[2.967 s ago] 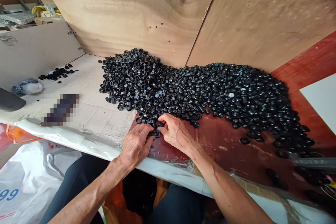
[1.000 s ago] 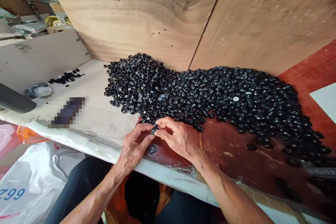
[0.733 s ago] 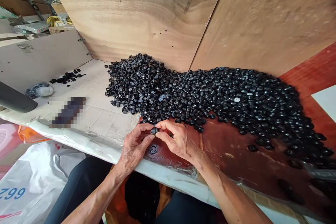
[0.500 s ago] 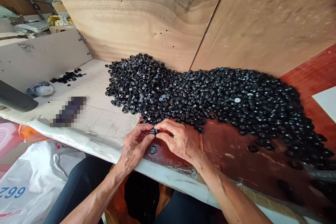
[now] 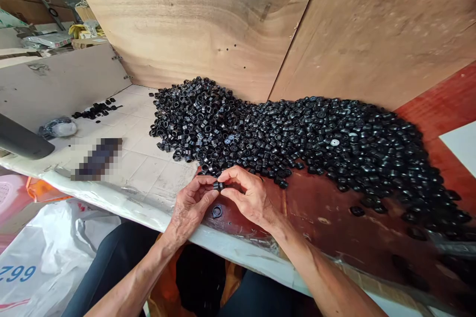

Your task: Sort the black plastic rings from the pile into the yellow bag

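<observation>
Between my two hands, just above the table's front, is a small black plastic ring-shaped part (image 5: 218, 185). My left hand (image 5: 192, 203) pinches its left side between thumb and fingers. From the other side, my right hand (image 5: 246, 193) grips it with thumb and forefinger, the rest of the fingers curled. Fingertips cover much of the part, so its full shape is hidden. Below them, a loose black ring (image 5: 217, 211) lies flat on the reddish-brown surface (image 5: 256, 218).
A large heap of black plastic parts (image 5: 290, 133) spreads behind my hands against the wooden boards (image 5: 208, 29). At left are a dark grey cylinder (image 5: 26, 137), a clear plastic bag (image 5: 57, 127), a small group of black pieces (image 5: 97, 110) and a blurred dark object (image 5: 98, 159).
Both hands keep the same grip on the black part, with only a very slight shift of the right fingers. The camera view has moved a little.
</observation>
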`<state>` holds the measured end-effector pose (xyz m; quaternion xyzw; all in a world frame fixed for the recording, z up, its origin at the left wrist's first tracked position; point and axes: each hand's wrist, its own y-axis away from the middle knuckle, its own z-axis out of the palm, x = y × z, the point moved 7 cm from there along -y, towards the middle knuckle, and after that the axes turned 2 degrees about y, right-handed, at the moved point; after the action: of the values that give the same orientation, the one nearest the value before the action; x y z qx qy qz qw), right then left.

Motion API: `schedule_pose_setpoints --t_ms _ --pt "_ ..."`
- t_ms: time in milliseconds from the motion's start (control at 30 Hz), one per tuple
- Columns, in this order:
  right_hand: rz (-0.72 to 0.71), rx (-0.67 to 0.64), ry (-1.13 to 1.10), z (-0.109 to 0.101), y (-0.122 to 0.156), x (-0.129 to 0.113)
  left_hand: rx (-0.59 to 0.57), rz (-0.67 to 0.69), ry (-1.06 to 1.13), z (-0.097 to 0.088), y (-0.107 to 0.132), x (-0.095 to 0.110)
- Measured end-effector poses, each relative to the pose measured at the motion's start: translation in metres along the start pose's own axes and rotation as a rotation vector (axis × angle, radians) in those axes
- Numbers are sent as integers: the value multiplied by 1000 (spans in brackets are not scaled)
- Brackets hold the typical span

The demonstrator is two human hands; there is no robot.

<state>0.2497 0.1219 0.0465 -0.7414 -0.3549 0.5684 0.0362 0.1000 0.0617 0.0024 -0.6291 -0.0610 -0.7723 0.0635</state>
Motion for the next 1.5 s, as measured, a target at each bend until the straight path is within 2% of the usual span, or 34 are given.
schedule_pose_setpoints --t_ms 167,300,600,800,967,1100,1167,1267,1333,1500 --pt "-8 52 125 -2 3 -2 0 54 -61 -2 1 1" --pt "-28 -5 232 2 5 -6 -35 127 -139 0 2 4" --pt "86 -81 129 3 4 2 23 168 -196 -5 2 5" --pt "158 -68 179 6 6 9 13 322 -412 -3 5 13" --pt "294 -61 55 8 7 14 45 411 -505 -2 6 18" --pt "488 -98 -98 13 10 24 38 575 -648 7 11 24" --pt "582 -104 -232 17 13 29 31 606 -692 11 12 25" --pt "651 -111 -405 22 14 31 34 597 -681 12 13 25" --pt "645 -114 -426 22 12 29 52 544 -637 8 11 25" --pt "473 -106 -213 14 7 23 70 262 -409 -5 5 12"
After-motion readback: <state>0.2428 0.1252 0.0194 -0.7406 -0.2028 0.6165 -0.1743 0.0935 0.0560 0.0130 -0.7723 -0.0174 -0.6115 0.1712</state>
